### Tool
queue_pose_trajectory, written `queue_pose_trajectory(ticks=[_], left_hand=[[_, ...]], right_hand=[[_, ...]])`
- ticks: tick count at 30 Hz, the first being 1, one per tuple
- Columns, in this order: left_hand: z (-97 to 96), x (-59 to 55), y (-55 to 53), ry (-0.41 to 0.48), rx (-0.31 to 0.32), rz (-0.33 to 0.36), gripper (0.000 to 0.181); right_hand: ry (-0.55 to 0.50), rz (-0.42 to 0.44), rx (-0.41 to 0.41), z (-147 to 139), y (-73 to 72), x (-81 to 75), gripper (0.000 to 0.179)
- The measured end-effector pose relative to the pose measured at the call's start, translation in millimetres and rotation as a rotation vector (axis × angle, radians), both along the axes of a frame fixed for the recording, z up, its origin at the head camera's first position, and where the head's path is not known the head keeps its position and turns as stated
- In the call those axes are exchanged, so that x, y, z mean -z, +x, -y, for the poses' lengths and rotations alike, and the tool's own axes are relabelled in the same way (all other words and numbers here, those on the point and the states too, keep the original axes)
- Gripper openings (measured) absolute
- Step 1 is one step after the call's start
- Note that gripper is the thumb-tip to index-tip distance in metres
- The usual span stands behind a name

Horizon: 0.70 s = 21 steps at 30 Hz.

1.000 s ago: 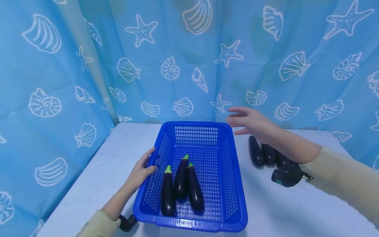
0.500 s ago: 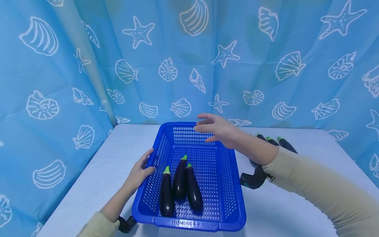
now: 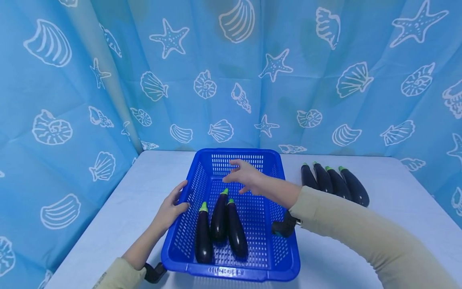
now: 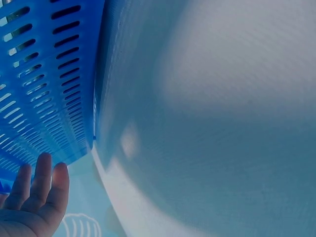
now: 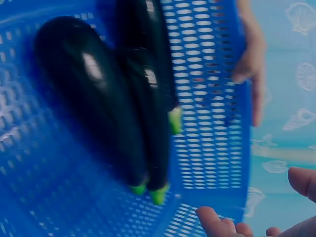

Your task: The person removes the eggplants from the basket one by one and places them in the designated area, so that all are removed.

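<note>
A blue plastic basket with slotted walls stands on the table. Three dark eggplants with green stem ends lie inside it: a left one, a middle one and a right one. My left hand holds the basket's left rim, thumb on the rim; in the left wrist view its fingers extend along the outer wall. My right hand hovers over the back half of the basket with nothing in it, fingers spread, close above the stem ends.
To the right of the basket, several more eggplants lie side by side on the white table, partly behind the right sleeve. A blue curtain with white shell and starfish prints hangs behind and to the left.
My right hand has moved left and down from beyond the basket's right rim to over its inside, uncovering the eggplants on the table. My left hand stays at the rim.
</note>
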<state>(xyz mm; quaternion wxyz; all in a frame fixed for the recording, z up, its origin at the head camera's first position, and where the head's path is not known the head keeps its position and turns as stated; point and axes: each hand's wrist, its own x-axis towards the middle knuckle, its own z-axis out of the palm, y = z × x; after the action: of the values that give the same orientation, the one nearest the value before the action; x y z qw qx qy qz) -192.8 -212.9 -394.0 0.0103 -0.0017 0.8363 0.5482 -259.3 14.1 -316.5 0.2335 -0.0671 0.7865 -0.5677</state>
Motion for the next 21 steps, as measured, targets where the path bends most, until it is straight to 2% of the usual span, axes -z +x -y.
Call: queue_pose_trajectory(ticks=[12, 21], left_hand=[[2.3, -0.3, 0.1, -0.003, 0.005, -0.007, 0.069], [1.6, -0.2, -0.1, 0.007, 0.005, -0.001, 0.069]], right_hand=[[0.137, 0.048, 0.006, 18.0, 19.5, 40.2, 0.063], [0.275, 0.089, 0.018, 21.6, 24.8, 60.5, 0.075]])
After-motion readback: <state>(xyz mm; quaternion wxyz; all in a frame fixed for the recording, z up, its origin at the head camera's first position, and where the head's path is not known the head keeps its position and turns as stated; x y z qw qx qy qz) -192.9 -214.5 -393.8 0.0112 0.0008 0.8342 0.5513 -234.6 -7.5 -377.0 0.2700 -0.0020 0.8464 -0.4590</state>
